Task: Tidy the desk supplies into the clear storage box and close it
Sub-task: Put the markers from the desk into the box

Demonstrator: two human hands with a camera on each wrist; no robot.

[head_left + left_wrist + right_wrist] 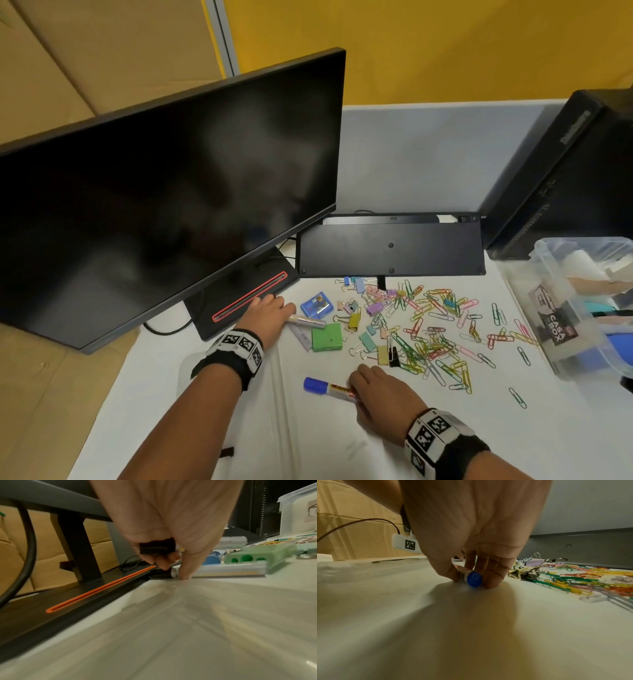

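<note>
My left hand (pixel 270 310) lies at the foot of the monitor stand, its fingers curled round a black-capped white marker (pixel 307 320). In the left wrist view the cap (pixel 157 548) sits inside the curled fingers of my left hand (pixel 171 566), and the thumb tip touches a pale long item (pixel 223 570) lying on the table. My right hand (pixel 376 387) pinches a blue-capped marker (pixel 325 387) that lies on the table; its cap (pixel 474 578) shows between thumb and fingers. The clear storage box (pixel 555 298) stands open at the far right, with items inside.
Several coloured paper clips and binder clips (pixel 428 329) are strewn across the middle. A green case (pixel 327 337), a blue case (pixel 317 305) and a ruler (pixel 303 339) lie by my left hand. A monitor (pixel 171 192), an upturned keyboard (pixel 390 246) and a PC tower (pixel 565 171) stand behind.
</note>
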